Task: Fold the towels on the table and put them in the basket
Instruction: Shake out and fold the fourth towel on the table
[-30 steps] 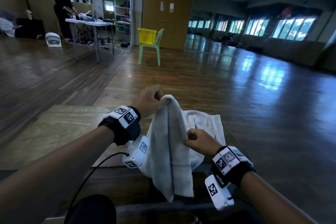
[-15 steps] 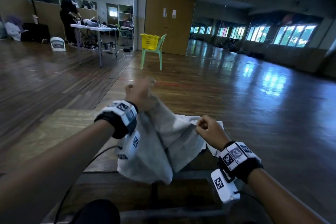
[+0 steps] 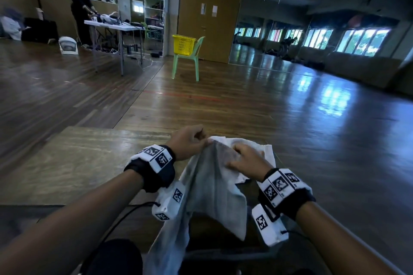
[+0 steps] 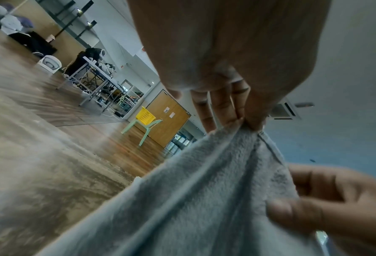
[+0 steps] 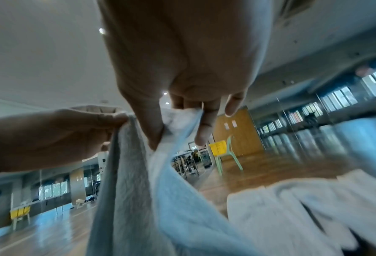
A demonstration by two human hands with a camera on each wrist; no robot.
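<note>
I hold a grey towel up over the near end of the wooden table. My left hand pinches its top corner between thumb and fingers, as the left wrist view shows on the towel. Just to its right, my right hand pinches the top edge of the towel. The cloth hangs down past the table's front edge. A white towel lies on the table behind my right hand. The yellow basket sits far away on a green chair.
Wooden floor stretches between the table and the chair. A person stands at a white folding table at the back left. Brown double doors are behind the chair. Windows line the right wall.
My hands have come together at the top of the grey towel; the right hand moved up and left to the left hand. The towel now hangs lower in front.
</note>
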